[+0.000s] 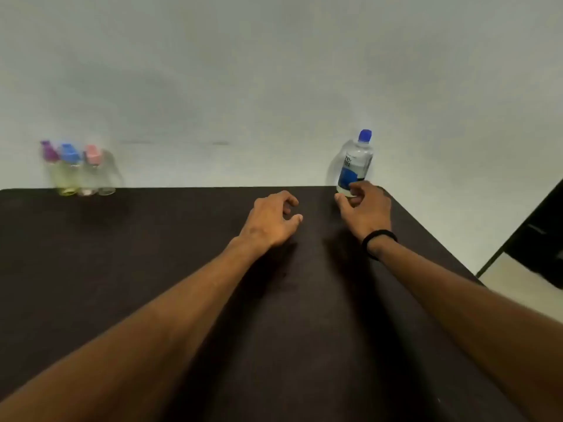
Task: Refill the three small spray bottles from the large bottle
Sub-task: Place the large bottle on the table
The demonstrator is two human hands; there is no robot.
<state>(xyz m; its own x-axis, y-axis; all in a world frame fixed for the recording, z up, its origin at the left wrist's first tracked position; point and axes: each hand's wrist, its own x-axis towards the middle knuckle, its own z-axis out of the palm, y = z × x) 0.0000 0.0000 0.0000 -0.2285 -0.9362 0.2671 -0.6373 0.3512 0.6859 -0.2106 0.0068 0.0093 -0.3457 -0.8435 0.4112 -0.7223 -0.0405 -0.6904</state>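
While my right hand [364,208] pinches the water bottle [355,162] low down, my left hand [271,219] hovers loosely curled, spray bottles [80,169] far left on the dark table [152,254] against a white wall [243,71].

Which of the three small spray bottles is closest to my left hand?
The pink-capped bottle, at the right end of the row; the blue-capped bottle and purple-capped bottle stand farther left.

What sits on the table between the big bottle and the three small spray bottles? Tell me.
Only the left hand, hovering with loosely curled fingers holding nothing. Otherwise the dark table shows bare between the large bottle at the far right, where the right hand is, and the three small spray bottles at the far left.
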